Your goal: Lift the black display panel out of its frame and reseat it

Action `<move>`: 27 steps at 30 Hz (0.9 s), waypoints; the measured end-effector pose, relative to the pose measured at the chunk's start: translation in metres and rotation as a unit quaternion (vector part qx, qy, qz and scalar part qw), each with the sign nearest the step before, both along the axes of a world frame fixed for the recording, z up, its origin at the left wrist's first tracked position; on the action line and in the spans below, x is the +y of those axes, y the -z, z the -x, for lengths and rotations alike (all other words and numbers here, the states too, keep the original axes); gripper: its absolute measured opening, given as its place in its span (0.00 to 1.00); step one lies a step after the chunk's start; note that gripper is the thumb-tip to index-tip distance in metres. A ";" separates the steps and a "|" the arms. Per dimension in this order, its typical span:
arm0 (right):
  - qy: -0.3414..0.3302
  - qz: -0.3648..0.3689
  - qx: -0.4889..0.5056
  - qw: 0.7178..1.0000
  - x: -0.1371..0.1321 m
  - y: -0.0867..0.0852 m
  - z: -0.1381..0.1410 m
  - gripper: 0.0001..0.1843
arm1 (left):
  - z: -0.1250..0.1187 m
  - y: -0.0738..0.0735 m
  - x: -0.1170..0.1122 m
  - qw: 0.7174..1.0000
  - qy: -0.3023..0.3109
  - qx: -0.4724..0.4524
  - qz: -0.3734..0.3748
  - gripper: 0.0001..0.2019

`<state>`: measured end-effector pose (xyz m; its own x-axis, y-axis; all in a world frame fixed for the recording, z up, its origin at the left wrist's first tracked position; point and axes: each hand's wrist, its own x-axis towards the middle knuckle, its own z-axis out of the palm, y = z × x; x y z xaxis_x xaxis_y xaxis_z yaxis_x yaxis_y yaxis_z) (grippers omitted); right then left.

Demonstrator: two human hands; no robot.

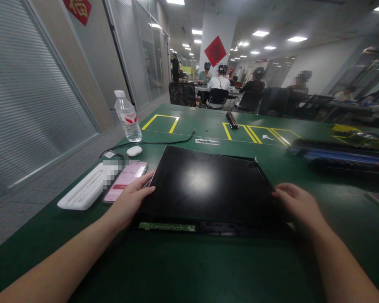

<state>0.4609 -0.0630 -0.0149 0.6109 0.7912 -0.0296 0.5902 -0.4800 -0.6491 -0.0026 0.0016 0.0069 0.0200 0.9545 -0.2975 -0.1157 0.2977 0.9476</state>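
Observation:
A black LCD screen panel (227,185) lies low over the green table (189,269), its glossy face up and reflecting a ceiling light. Along its near edge shows a narrow green circuit board (167,227). At the panel's left edge, my left hand (135,198) is closed on it, thumb on top and the other fingers at the side, partly hidden. My right hand (295,202) pinches the right edge near its middle. Under the far right corner, a thin dark frame edge (259,166) sticks out; whether it belongs to the panel is unclear.
To the left are a phone (126,181), a white power bank (84,189), a white earbud case (134,151), a black cable (164,143) and a water bottle (128,118). Dark and blue strips (344,155) lie at the right. Several people sit at tables behind.

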 end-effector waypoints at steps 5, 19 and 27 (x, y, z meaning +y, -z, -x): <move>0.002 0.004 0.002 1.000 0.000 -0.003 0.002 0.21 | 0.004 0.010 0.003 0.997 0.033 0.053 -0.037 0.35; 0.002 -0.041 0.049 0.998 -0.001 0.006 -0.003 0.21 | 0.003 0.015 0.005 0.993 0.074 0.041 -0.084 0.31; 0.014 -0.017 -0.011 1.000 0.003 0.001 -0.007 0.18 | 0.006 0.022 0.007 0.983 0.086 0.101 -0.129 0.27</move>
